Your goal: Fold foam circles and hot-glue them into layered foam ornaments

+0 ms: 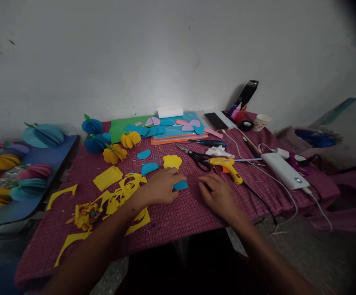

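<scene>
My left hand [164, 186] reaches over the middle of the table, its thumb and fingers closed on a blue paper half-round [181, 185]. Opposite it, my right hand [216, 192] rests near the table with curled fingers, and nothing shows in them. Just beyond that hand lie a yellow glue gun [232, 170] and black-handled scissors [200, 159]. Past my left hand are a scalloped yellow paper shape [172, 162] and two more blue half-rounds, a nearer one [150, 168] and a farther one [144, 154]. Yellow paper offcuts [119, 196] spread beside my left forearm.
Paper pumpkins [115, 154] stand at the table's left; more fill a blue board [58, 157] beside it. Yellow sheets [107, 178] lie stacked. Along the back are coloured papers, a phone [215, 121] and a paper cup [261, 122]. At right, cables trail from a white power bank [285, 170].
</scene>
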### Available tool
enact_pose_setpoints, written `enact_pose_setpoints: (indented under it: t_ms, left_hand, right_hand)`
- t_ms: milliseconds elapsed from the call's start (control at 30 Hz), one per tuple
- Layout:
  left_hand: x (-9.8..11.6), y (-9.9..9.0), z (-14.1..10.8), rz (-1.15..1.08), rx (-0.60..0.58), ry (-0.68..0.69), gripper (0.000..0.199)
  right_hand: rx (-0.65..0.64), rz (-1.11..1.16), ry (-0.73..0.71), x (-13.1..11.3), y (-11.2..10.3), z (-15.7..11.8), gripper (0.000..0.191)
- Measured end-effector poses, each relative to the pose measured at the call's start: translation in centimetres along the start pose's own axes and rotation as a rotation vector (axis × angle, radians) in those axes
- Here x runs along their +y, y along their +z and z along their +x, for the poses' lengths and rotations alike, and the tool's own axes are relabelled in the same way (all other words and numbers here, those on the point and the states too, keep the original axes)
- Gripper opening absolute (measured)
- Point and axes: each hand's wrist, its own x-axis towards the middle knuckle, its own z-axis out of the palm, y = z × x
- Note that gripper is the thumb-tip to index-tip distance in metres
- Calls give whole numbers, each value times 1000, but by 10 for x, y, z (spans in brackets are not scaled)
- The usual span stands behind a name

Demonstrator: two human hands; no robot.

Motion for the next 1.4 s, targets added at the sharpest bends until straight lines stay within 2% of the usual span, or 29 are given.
enact_pose_setpoints:
  t_ms: [200,367,433,467,533,600,667,767,833,967,1100,1233,1400]
  left_hand:
    - [0,-5,0,-4,1,-30,37]
    - [-6,-16,-2,-131,-27,32,34]
    - [-13,-26,-4,-211,45,30,29]
    - [-18,-33,-6,-242,118,2,26]
    - [-28,-46,-11,-265,278,-95,22]
    - [-39,-56,-19,-243,361,-172,21]
    - [-51,-59,-27,-195,400,-239,21]
    - [-67,-49,-38,-119,459,-347,25]
    - [-74,-40,-42,-40,432,-363,28]
    - [-80,-25,-45,171,261,-348,28]
    - [-81,-19,-47,276,160,-415,35]
    - [-83,-19,-49,224,171,-464,32]
    - [-83,-19,-50,104,229,-424,24]
  right_hand:
    - [-30,58,11,7,2,-1,18]
    - [-51,78,29,4,1,1,18]
    - [-68,86,34,3,-1,1,18]
    - [-78,92,38,3,-2,2,18]
    - [-107,102,48,3,-4,5,18]
    - [-158,121,66,2,-7,14,18]
    - [-212,139,82,-2,-8,29,20]
    - [-214,152,66,-12,-1,58,26]
    - [-166,157,48,-18,8,74,28]
    - [-48,160,29,-20,25,86,29]
    - [-92,143,-6,-14,30,74,27]
    - [-127,132,-59,-13,31,66,25]
    - [-136,151,-61,-13,33,67,25]
